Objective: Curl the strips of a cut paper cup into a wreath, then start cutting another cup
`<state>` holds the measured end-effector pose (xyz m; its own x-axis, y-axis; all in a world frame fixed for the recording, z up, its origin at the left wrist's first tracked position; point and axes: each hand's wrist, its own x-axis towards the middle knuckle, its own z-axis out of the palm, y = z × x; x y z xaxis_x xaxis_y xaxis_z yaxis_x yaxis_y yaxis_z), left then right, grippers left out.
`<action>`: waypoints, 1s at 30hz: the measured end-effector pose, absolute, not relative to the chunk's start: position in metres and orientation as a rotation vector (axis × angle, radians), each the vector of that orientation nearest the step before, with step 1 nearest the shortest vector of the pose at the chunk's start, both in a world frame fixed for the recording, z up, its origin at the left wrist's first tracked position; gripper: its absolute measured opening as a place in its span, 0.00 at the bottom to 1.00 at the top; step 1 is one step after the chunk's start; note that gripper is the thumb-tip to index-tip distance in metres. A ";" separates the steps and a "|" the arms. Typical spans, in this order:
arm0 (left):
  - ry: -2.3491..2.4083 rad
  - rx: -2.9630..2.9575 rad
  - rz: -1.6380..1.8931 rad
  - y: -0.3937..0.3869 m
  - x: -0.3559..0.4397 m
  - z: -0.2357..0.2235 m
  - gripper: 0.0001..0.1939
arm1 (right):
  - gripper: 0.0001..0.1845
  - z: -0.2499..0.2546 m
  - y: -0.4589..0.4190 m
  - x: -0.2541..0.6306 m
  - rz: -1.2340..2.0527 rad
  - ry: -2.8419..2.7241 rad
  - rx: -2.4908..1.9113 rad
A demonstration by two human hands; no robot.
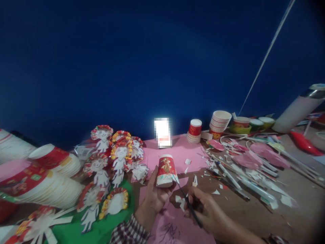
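A red and white paper cup point(166, 167) with a gold figure printed on it rests upside down or tilted in my left hand point(157, 193), whose fingers curl around its lower part. Teal marks show on the cup's white band. My right hand point(200, 206) pinches a slender black paintbrush point(188, 201); its thin tip reaches the cup's right side, though whether it touches cannot be told. Pink paper point(166, 222) with dark scribbles lies under both hands. Left of them stand several paper dolls point(119, 156) with red and yellow ruffled rims.
Stacked paper cups point(58, 183) lean at the left, beside a green sheet point(122, 203). More cup stacks point(219, 122) stand at the back right. Brushes and pens point(231, 176), paper scraps point(215, 192) and a pale cylinder point(298, 108) occupy the right. A blue wall point(152, 67) rises behind.
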<state>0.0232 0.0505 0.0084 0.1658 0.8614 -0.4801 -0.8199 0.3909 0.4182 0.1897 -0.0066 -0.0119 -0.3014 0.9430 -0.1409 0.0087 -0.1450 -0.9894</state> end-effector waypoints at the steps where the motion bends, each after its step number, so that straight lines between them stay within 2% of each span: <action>1: 0.733 0.059 1.197 0.051 0.023 0.008 0.15 | 0.18 -0.013 -0.006 0.191 1.543 -1.349 -1.171; 4: 0.747 0.045 1.196 0.052 0.024 0.008 0.13 | 0.22 -0.016 -0.003 0.194 1.518 -1.338 -1.187; 12: 0.825 -0.011 1.155 0.052 0.021 0.008 0.13 | 0.15 -0.010 0.009 0.200 1.493 -1.278 -1.131; 20: 0.804 0.015 1.172 0.054 0.023 0.003 0.17 | 0.15 -0.008 0.010 0.203 1.473 -1.410 -1.251; 25: 0.817 0.060 1.179 0.052 0.020 0.004 0.14 | 0.13 -0.009 0.012 0.207 1.314 -1.503 -1.282; 28: 0.819 -0.012 1.142 0.053 0.019 0.009 0.11 | 0.12 -0.010 0.013 0.210 1.378 -1.457 -1.267; 30: 0.797 -0.042 1.121 0.055 0.020 0.012 0.12 | 0.13 -0.011 0.012 0.210 1.461 -1.379 -1.251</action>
